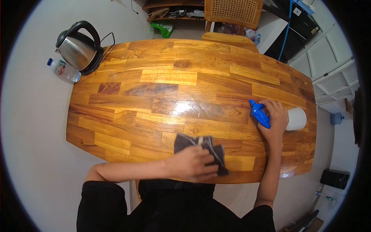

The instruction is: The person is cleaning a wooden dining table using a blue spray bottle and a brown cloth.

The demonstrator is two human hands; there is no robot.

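A dark grey cloth [218, 155] lies bunched on the wooden table [162, 113] near its front edge. My left hand [194, 163] presses on the cloth with bent fingers, slightly blurred; whether it grips the fabric is hard to tell. On the right side of the table, my right hand [274, 119] is wrapped around the neck of a spray bottle with a blue trigger head [259, 114] and a white body [297, 119]. The nozzle points towards the far left, and the bottle appears tilted.
At the table's far left corner stand a steel electric kettle [76, 50] with a black cord and a clear plastic water bottle [65, 70]. A wooden chair with a woven back [233, 11] is at the far edge. Shelves [176, 3] stand behind.
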